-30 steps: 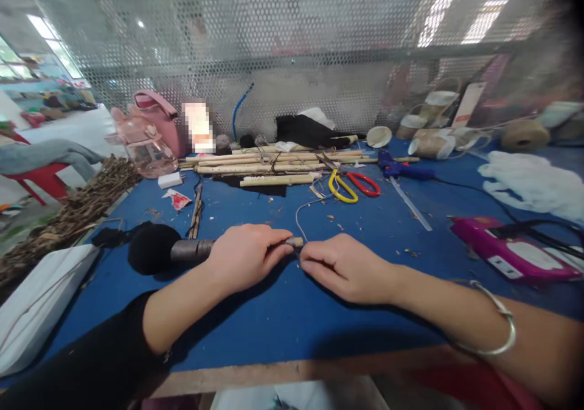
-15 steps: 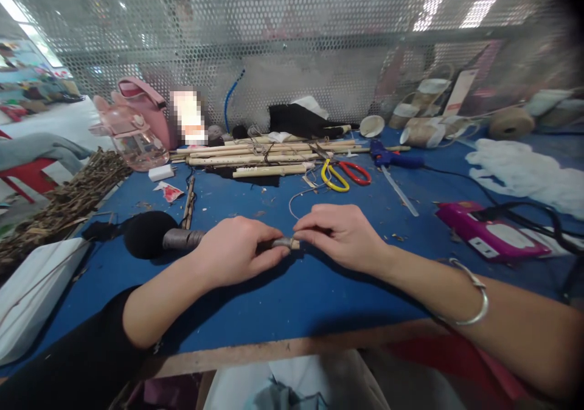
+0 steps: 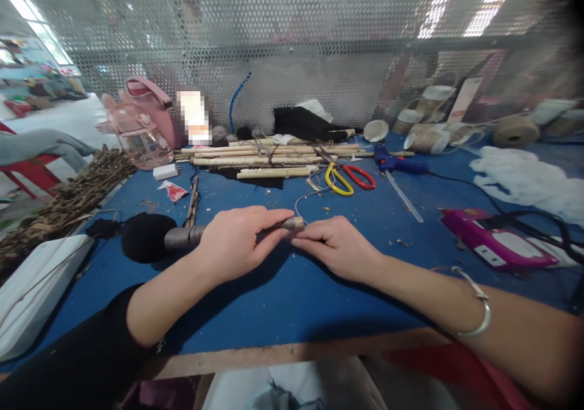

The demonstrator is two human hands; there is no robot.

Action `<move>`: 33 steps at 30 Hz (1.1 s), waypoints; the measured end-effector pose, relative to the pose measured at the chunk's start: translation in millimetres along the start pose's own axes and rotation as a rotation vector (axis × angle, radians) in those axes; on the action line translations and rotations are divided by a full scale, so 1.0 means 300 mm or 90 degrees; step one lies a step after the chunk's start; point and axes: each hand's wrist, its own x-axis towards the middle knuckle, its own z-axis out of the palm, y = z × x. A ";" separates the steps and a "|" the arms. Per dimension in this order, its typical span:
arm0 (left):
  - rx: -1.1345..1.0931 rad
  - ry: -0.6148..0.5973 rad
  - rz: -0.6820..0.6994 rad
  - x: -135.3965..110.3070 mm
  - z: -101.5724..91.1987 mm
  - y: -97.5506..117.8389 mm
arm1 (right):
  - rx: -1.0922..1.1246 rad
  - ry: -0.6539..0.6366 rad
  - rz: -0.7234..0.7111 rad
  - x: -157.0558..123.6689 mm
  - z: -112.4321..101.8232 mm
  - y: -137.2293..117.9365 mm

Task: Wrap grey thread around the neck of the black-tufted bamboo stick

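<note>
A stick wrapped in grey cord lies across the blue table, with a black fuzzy ball on its left end. My left hand is wrapped round the stick near its bare wooden right end. My right hand pinches a thin cord right at that tip; the cord loops away toward the back. A silver bangle sits on my right wrist.
Bamboo sticks lie in a row at the back, with yellow and red scissors and a blue glue gun beside them. A magenta tool lies right, white cloth far right, a pink bottle and twigs left.
My right hand went from below the stick's tip to over it, and now sits beside it again, still pinching the cord. My left hand kept its grip on the stick.
</note>
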 end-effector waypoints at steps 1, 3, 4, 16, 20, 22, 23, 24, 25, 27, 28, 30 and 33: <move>0.005 0.001 -0.009 0.002 0.004 -0.003 | -0.052 0.001 -0.032 -0.007 -0.002 -0.008; 0.017 -0.005 -0.018 0.004 0.011 -0.009 | -0.147 0.015 -0.090 -0.022 -0.009 -0.021; 0.022 -0.012 -0.018 0.004 0.013 -0.011 | -0.185 0.030 -0.111 -0.027 -0.014 -0.026; 0.027 -0.130 0.014 -0.008 0.012 0.024 | -0.215 0.143 -0.168 -0.030 -0.056 -0.017; 0.005 -0.113 0.022 -0.010 0.002 0.039 | -0.088 0.160 -0.078 -0.006 -0.054 -0.018; 0.009 -0.091 0.015 -0.010 0.000 0.043 | -0.012 0.147 -0.022 0.007 -0.050 -0.021; 0.015 -0.082 0.011 -0.010 0.000 0.045 | 0.026 0.134 0.000 0.013 -0.047 -0.022; 0.022 -0.073 0.008 -0.011 0.000 0.046 | 0.059 0.119 0.018 0.017 -0.042 -0.022; 0.029 -0.066 0.005 -0.011 0.001 0.046 | 0.088 0.102 0.034 0.020 -0.037 -0.021; 0.040 -0.052 0.003 -0.012 0.003 0.045 | 0.128 0.070 0.061 0.023 -0.028 -0.016; 0.043 -0.042 0.000 -0.012 0.003 0.044 | 0.135 0.055 0.067 0.022 -0.024 -0.012; 0.048 -0.020 -0.013 -0.012 0.005 0.041 | 0.121 0.029 0.063 0.018 -0.017 -0.006; 0.067 0.017 -0.055 -0.011 0.010 0.036 | 0.022 -0.017 0.006 0.006 -0.009 -0.009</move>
